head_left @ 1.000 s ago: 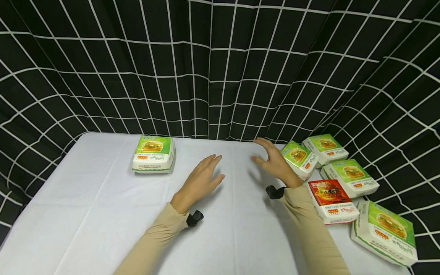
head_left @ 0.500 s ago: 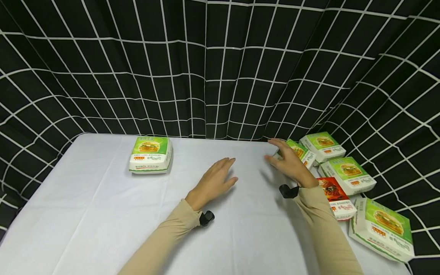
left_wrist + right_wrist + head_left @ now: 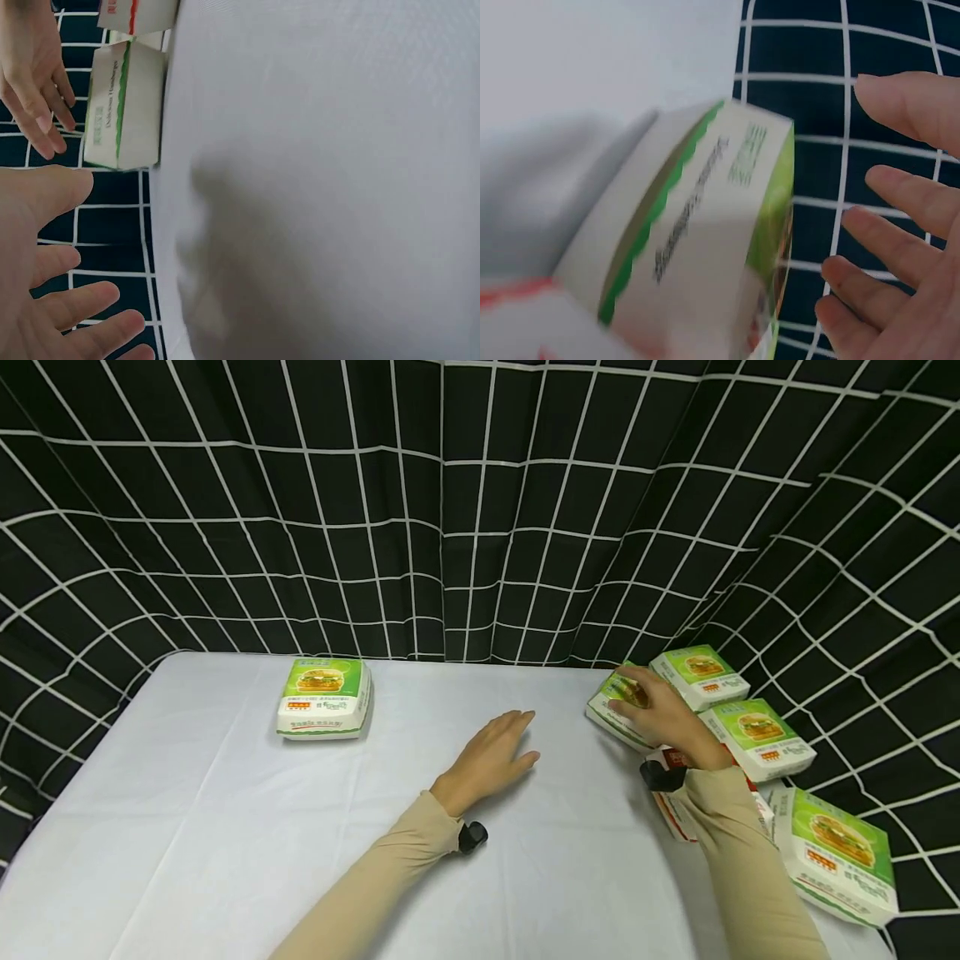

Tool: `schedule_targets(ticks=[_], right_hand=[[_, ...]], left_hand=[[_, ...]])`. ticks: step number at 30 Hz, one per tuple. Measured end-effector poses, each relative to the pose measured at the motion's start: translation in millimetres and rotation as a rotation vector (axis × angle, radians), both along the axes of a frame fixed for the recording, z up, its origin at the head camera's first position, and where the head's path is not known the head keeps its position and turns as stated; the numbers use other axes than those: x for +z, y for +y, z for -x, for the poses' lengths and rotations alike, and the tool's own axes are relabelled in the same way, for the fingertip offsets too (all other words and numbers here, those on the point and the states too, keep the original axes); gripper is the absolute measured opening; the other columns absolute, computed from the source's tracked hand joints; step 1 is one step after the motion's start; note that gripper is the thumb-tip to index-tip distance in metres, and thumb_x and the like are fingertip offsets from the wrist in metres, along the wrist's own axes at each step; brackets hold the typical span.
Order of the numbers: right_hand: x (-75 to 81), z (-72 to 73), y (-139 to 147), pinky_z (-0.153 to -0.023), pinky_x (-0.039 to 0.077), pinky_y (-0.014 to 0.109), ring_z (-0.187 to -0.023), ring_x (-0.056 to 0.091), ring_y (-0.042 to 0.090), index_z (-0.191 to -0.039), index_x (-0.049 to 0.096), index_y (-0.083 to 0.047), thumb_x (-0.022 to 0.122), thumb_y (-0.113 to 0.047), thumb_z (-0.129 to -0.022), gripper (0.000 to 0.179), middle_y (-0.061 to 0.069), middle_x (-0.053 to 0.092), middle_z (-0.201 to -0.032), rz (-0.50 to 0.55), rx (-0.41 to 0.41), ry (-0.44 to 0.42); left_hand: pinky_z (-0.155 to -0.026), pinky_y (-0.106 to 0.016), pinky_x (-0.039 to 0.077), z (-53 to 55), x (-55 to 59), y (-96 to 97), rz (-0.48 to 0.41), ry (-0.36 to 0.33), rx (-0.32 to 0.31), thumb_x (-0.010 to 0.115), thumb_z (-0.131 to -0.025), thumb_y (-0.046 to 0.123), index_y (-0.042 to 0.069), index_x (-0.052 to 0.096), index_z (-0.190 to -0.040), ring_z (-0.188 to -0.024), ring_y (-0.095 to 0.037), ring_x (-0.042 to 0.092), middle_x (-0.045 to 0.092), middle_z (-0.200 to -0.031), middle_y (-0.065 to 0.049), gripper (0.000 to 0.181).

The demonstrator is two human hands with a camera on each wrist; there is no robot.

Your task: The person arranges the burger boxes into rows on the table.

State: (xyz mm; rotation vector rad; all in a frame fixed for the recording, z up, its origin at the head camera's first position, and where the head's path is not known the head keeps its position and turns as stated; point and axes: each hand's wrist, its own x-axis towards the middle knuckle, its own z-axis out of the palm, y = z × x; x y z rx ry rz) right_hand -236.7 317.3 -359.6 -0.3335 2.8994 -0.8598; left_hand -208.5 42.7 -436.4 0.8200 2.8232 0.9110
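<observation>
My right hand (image 3: 669, 718) is over a green-and-white hamburger box (image 3: 611, 708) at the back right, hiding part of its top. In the right wrist view the fingers (image 3: 900, 244) are spread and slightly bent, apart from the box (image 3: 705, 225). Under the right wrist lies a red-and-white hamburger box (image 3: 677, 817), mostly covered by the wrist and sleeve. My left hand (image 3: 487, 762) hovers over the middle of the white table with relaxed fingers and holds nothing. The left wrist view also shows its fingers (image 3: 90, 300) loosely spread.
More green hamburger boxes stand along the right side: one at the back (image 3: 703, 670), one in the middle (image 3: 759, 737) and a larger one at the front (image 3: 840, 852). Another green box (image 3: 322, 697) sits alone at the back left. A black gridded curtain (image 3: 480, 527) surrounds the white tablecloth (image 3: 225, 843).
Both hands have moved to the right. My right hand has come from beside the nearest green box to above it. The boxes appear slightly farther left as the head view has shifted.
</observation>
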Motion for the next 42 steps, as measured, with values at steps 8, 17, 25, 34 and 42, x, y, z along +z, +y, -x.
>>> schedule_targets(ticks=[8, 17, 25, 34, 42], right_hand=[[3.9, -3.0, 23.0, -0.112, 0.025, 0.068, -0.143, 0.023, 0.054, -0.149, 0.033, 0.009, 0.059, -0.02, -0.099, 0.063, 0.035, 0.024, -0.155, -0.042, 0.008, -0.03], [0.4, -1.8, 40.2, -0.11, 0.023, 0.072, -0.14, 0.017, 0.061, -0.148, 0.028, 0.015, 0.064, -0.011, -0.094, 0.069, 0.044, 0.017, -0.152, -0.087, 0.007, -0.103], [-0.6, -3.5, 43.7, -0.108, 0.025, 0.072, -0.138, 0.021, 0.061, -0.147, 0.03, 0.015, 0.061, -0.026, -0.099, 0.071, 0.044, 0.021, -0.15, -0.141, 0.001, -0.143], [-0.2, -0.6, 43.0, -0.11, 0.024, 0.07, -0.139, 0.02, 0.058, -0.151, 0.021, 0.014, 0.066, -0.029, -0.095, 0.084, 0.043, 0.018, -0.151, -0.109, -0.033, -0.173], [-2.7, -4.4, 37.5, -0.11, 0.029, 0.065, -0.133, 0.035, 0.05, -0.153, 0.004, 0.014, 0.066, -0.048, -0.092, 0.107, 0.041, 0.025, -0.15, -0.081, -0.064, -0.273]], left_hand=[[-0.12, -0.04, 0.033, 1.5, -1.2, 14.2, -0.021, -0.017, -0.011, 0.056, -0.1, 0.034, 0.01, 0.035, -0.154, -0.144, -0.029, 0.04, 0.042, -0.155, -0.013, 0.062], [-0.118, -0.04, 0.036, 2.2, -3.5, 25.7, -0.042, -0.055, -0.01, 0.057, -0.1, 0.035, 0.012, 0.035, -0.154, -0.144, -0.026, 0.041, 0.041, -0.156, -0.01, 0.063], [-0.117, -0.04, 0.036, 2.3, -3.2, 34.3, -0.048, -0.064, -0.012, 0.056, -0.101, 0.036, 0.013, 0.035, -0.154, -0.144, -0.025, 0.04, 0.041, -0.156, -0.01, 0.062], [-0.117, -0.04, 0.037, 2.0, -2.4, 44.0, -0.065, -0.079, -0.013, 0.056, -0.1, 0.036, 0.012, 0.034, -0.154, -0.143, -0.025, 0.041, 0.04, -0.156, -0.01, 0.063], [-0.117, -0.039, 0.037, 1.4, -3.5, 48.9, -0.056, -0.117, -0.007, 0.055, -0.101, 0.037, 0.012, 0.032, -0.155, -0.144, -0.025, 0.04, 0.04, -0.157, -0.01, 0.065]])
